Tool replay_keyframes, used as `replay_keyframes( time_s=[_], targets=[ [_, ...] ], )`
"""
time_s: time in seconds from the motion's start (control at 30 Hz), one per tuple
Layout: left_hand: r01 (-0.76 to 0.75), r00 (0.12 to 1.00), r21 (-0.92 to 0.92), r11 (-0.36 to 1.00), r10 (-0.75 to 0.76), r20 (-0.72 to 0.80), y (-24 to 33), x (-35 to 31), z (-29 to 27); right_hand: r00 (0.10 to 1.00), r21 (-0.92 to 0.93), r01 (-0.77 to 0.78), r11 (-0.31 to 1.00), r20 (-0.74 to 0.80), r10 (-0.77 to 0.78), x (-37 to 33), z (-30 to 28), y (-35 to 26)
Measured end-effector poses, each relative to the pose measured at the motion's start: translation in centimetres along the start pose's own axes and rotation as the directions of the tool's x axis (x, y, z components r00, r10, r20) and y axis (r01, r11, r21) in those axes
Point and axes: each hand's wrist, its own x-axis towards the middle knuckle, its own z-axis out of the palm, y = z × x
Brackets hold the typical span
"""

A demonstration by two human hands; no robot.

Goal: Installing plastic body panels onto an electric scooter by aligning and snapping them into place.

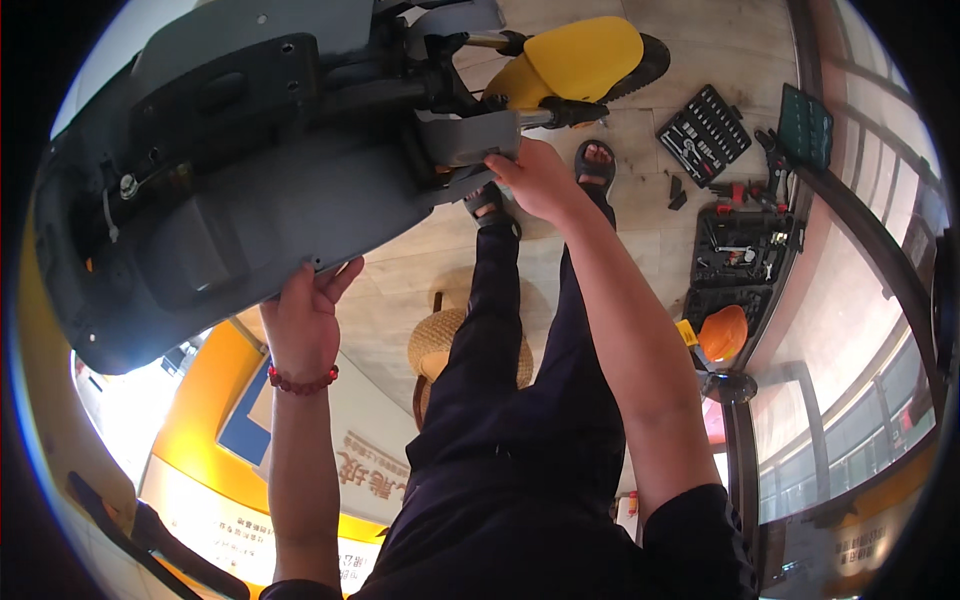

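As steadying seems underway, right hand (538,182) pinches grey flap (470,138) near yellow fender (580,55); left hand (302,325), farther off, touches black panel (310,205), pinch unclear; next likely needs even support.

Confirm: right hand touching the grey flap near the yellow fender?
Touching: the head view shows the right hand with its thumb against the grey flap.

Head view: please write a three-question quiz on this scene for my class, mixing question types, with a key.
1. True or false: the bracelet is red.
2. What does the left hand touch?
a) a sandal
b) the dark panel
c) a tool case
3. Which hand is nearer the yellow fender?

Key:
1. True
2. b
3. The right hand
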Motion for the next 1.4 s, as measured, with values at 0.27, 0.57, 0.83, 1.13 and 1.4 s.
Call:
replay_keyframes(
  time_s=[0.27, 0.57, 0.83, 1.13, 1.4],
  targets=[
    [0.012, 1.0, 0.017, 1.0, -0.011, -0.026, 0.3, 0.0, 0.6, 0.999, 0.032, 0.001, 0.999, -0.054, 0.001, -0.4, 0.3, -0.6],
    [0.161, 0.987, 0.084, 0.983, -0.16, -0.013, 1.1, -0.5, -1.6, 0.993, 0.102, -0.041, 0.994, 0.111, 0.03, -2.2, -1.1, -1.7],
    [-0.341, 0.936, 0.434, 0.834, 0.342, 0.08, 5.4, -1.8, -12.4, 0.967, 0.055, 0.091, 0.994, -0.245, -0.075, 5.9, -9.9, -5.9],
    [-0.413, 0.843, 0.04, 0.91, 0.365, 0.395, 11.8, -0.4, -15.5, 0.885, -0.498, 0.134, 0.857, -0.329, -0.33, 15.5, -4.9, -7.9],
    [-0.396, 0.797, 0.0, 0.918, 0.343, 0.497, 12.2, 0.0, -12.5, 0.874, -0.552, 0.13, 0.823, -0.328, -0.358, 18.5, -5.4, -8.9]
  ],
)
